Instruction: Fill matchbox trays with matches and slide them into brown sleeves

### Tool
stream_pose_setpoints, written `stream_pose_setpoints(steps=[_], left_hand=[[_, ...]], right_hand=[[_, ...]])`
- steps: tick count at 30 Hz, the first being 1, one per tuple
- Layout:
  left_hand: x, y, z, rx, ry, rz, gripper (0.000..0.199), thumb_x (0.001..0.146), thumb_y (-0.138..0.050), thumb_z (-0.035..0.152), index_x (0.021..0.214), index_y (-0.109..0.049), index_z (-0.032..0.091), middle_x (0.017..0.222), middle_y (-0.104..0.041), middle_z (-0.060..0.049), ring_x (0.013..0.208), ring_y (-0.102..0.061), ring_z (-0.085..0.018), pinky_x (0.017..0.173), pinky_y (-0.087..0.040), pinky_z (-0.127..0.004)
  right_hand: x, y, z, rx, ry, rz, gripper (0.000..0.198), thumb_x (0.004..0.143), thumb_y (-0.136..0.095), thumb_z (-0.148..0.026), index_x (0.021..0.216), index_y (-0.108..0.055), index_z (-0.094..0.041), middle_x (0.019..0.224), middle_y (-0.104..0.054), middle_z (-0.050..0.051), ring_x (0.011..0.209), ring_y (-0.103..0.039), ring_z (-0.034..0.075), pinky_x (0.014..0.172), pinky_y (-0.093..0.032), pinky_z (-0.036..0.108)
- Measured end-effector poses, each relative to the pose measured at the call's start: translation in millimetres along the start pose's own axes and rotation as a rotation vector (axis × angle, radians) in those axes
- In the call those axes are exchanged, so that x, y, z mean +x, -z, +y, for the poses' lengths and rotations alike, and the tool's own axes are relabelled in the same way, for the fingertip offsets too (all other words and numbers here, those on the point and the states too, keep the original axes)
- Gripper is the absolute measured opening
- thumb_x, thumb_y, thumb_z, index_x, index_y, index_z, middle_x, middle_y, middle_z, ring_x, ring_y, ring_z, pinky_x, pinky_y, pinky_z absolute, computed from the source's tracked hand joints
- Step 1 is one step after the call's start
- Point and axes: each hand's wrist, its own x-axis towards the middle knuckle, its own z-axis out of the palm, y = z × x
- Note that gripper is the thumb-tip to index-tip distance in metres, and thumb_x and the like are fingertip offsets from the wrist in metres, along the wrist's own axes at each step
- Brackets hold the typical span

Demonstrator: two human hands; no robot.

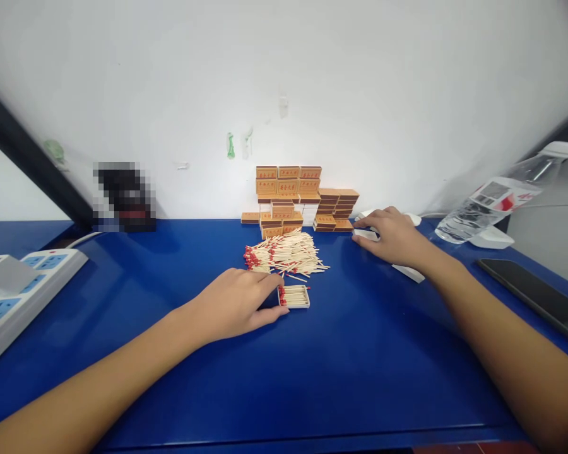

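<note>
A small white matchbox tray point(295, 297) lies on the blue table, filled with red-tipped matches. My left hand point(239, 306) rests at its left end, thumb and fingers closed around that end. Just behind the tray is a loose pile of matches point(286, 253), most red heads to the left. My right hand point(390, 236) is by the right end of a low stack of orange and brown matchboxes point(336, 211), its thumb and fingers apart. A white piece point(366, 234), perhaps paper or a tray, shows between them; I cannot tell whether they touch it.
A taller matchbox stack point(288, 184) stands against the white wall. At right, a tilted clear bottle point(497, 195) and a dark phone point(534, 296) lie beyond my forearm. White scraps point(409, 273) lie under my right wrist. A power strip point(33, 284) sits at left.
</note>
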Motion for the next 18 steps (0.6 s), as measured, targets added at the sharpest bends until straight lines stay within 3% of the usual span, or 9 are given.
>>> stream_pose_setpoints(steps=[3,8,13,18], left_hand=[[-0.1,-1.8,0.4,0.005,0.01,-0.011,0.034,0.102,-0.058,0.048,0.118,-0.066,0.019,0.083,-0.072,-0.003,0.067,-0.067,-0.021,0.059,-0.046,-0.031],[0.2,-3.9,2.3,0.001,0.015,-0.026,0.038,0.103,-0.057,0.049,0.124,-0.065,0.018,0.083,-0.071,-0.004,0.068,-0.068,-0.021,0.06,-0.047,-0.031],[-0.7,-0.4,2.5,0.009,0.047,0.045,0.057,0.101,-0.057,0.057,0.143,-0.056,0.018,0.082,-0.071,-0.002,0.066,-0.066,-0.019,0.06,-0.047,-0.03],[-0.3,3.3,-3.0,0.023,0.089,0.145,0.05,0.103,-0.054,0.054,0.138,-0.059,0.019,0.077,-0.067,0.0,0.063,-0.063,-0.017,0.058,-0.042,-0.029]], right_hand=[[11.3,-3.4,-24.7,0.183,-0.139,0.067,0.038,0.094,-0.057,-0.048,0.101,-0.081,-0.02,0.108,-0.078,0.013,0.108,-0.061,0.034,0.096,-0.046,0.048],[33.7,-9.2,-51.7,0.236,-0.346,0.087,0.039,0.093,-0.061,-0.05,0.078,-0.078,-0.018,0.084,-0.078,0.015,0.089,-0.067,0.031,0.082,-0.049,0.041],[36.2,-4.5,-50.7,0.341,-0.441,0.037,0.031,0.091,-0.065,-0.044,0.077,-0.076,-0.018,0.076,-0.075,0.01,0.071,-0.066,0.023,0.065,-0.045,0.034],[35.2,-0.1,-50.0,0.394,-0.479,0.031,0.03,0.09,-0.066,-0.045,0.079,-0.075,-0.018,0.081,-0.075,0.01,0.073,-0.066,0.022,0.065,-0.043,0.033]])
